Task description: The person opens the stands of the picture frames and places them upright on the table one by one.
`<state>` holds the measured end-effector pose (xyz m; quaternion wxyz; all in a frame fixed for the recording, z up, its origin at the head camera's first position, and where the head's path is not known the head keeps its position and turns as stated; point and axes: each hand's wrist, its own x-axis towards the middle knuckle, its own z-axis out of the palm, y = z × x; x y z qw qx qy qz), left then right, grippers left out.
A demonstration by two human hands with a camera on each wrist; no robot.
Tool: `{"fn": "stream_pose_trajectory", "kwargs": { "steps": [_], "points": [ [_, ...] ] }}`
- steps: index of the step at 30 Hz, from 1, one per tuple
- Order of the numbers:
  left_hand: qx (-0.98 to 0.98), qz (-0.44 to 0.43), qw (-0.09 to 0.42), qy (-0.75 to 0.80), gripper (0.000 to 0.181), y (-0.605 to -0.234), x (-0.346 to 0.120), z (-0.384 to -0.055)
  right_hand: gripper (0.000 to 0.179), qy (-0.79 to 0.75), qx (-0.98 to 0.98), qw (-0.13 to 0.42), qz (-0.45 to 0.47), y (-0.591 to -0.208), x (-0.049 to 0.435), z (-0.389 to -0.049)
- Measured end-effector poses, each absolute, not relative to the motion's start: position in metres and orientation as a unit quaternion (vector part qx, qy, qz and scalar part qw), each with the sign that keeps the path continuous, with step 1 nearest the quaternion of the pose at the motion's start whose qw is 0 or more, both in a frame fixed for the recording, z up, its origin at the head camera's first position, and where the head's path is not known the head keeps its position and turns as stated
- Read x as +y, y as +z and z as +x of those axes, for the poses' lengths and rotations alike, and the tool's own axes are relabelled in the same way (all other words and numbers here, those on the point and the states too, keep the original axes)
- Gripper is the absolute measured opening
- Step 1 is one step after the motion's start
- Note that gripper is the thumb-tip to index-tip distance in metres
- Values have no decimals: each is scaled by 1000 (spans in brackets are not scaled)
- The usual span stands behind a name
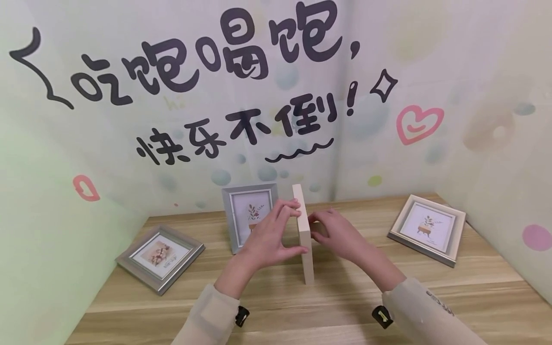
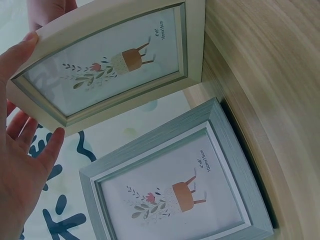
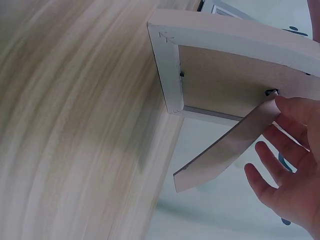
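A cream photo frame stands upright on edge at the table's middle, seen nearly side-on in the head view. My left hand grips its upper part, thumb on the near edge and fingers at the top. In the left wrist view, the printed plant picture faces that hand. Behind the frame, my right hand pinches the upper end of the fold-out stand between thumb and fingers. The stand tilts out from the brown backing; its lower end is free of the table in the right wrist view.
A blue-grey photo frame stands just behind my left hand. A brownish-silver frame lies at the left, and a beige frame lies at the right. A printed cloth wall borders the wooden table.
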<state>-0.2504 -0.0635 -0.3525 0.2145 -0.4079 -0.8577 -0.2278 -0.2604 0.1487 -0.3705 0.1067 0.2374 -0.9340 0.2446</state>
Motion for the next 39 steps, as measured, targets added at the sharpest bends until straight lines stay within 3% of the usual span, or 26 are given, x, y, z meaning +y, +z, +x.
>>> {"fn": "stream_pose_trajectory", "kwargs": {
  "steps": [13, 30, 39],
  "points": [
    [-856, -411, 215, -230, 71, -356, -64, -250, 32, 238, -934, 147, 221, -381, 161, -239],
    [-858, -408, 216, -224, 72, -353, -64, -250, 25, 281, -919, 27, 274, -398, 161, -219],
    [-856, -411, 220, -225, 74, -354, -65, -251, 28, 348, -907, -9, 235, -406, 151, -213]
  ]
}}
